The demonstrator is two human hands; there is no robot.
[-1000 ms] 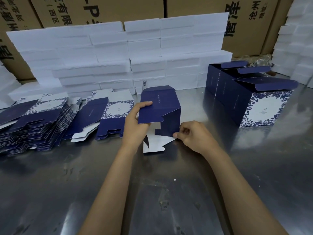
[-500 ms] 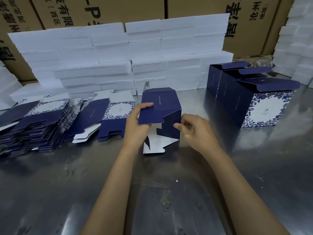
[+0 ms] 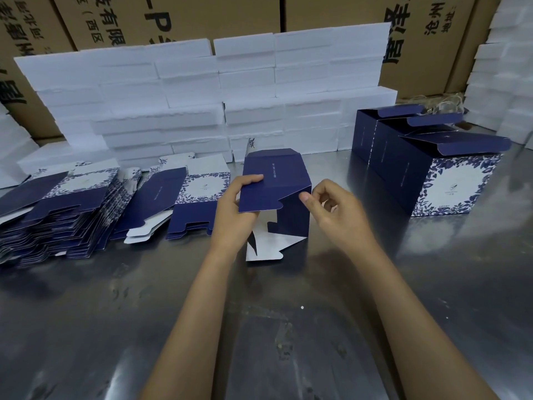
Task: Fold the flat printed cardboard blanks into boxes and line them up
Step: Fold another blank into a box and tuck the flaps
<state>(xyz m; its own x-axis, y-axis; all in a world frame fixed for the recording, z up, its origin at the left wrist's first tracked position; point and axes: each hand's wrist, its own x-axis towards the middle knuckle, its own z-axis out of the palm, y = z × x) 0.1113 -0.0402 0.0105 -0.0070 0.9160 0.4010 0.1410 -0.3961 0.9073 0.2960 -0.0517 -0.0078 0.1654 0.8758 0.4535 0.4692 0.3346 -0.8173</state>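
A navy printed box blank [image 3: 277, 186], half opened, stands at the table's middle with a white bottom flap [image 3: 269, 249] splayed toward me. My left hand [image 3: 233, 215] grips its left panel, thumb on top. My right hand [image 3: 334, 209] hovers by the box's right edge, thumb tip at the corner, fingers curled and holding nothing. Flat blanks lie in a fanned pile [image 3: 57, 209] on the left, with a smaller stack [image 3: 196, 197] beside it. Three folded boxes [image 3: 444, 180] stand in a row at the right, lids open.
White foam blocks [image 3: 219, 96] are stacked in a wall behind the work area, with more foam [image 3: 504, 82] at the far right. Brown shipping cartons [image 3: 331, 13] stand behind them. The steel tabletop [image 3: 288, 327] stretches toward me.
My right hand has lifted off the lower white flap and risen to the box's upper right edge. The left hand keeps its hold on the panel.
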